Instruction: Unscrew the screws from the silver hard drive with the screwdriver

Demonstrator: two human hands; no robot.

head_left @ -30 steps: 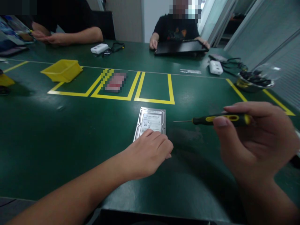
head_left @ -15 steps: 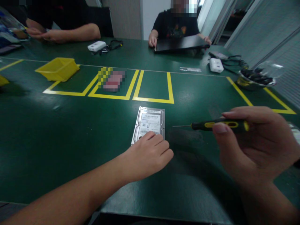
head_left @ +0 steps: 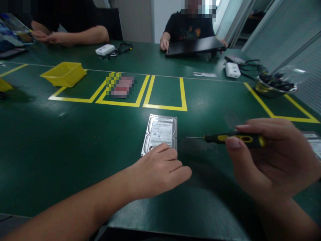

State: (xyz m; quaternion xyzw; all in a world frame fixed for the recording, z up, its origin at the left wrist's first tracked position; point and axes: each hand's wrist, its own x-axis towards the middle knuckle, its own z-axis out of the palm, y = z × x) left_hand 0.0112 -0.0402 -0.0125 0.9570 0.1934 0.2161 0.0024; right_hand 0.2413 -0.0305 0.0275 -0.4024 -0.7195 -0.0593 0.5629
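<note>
A silver hard drive (head_left: pixel 162 130) with a white label lies on the green table, label side up. Across its near end lies my left hand (head_left: pixel 163 170), fingers curled over the drive's near edge; the fingertips and thumb are hidden underneath. To the right, raised above the table, my right hand (head_left: pixel 273 157) holds a black and yellow screwdriver (head_left: pixel 220 138) by its handle between thumb and fingers. Its thin shaft points left toward the drive, the tip a little apart from the drive's right side.
Yellow tape (head_left: pixel 165 108) marks boxes on the table. A yellow bin (head_left: pixel 64 75) stands at left, a tub of dark parts (head_left: pixel 276 85) at right. Opposite, one person holds a black panel (head_left: pixel 195 47); another person's hands (head_left: pixel 50 36) are at far left. White adapters (head_left: pixel 232 70) with cables lie behind.
My left hand has shifted slightly right and nearer to me, its outer fingers a little less curled. The right hand and screwdriver have dropped slightly. The view has shifted a little.
</note>
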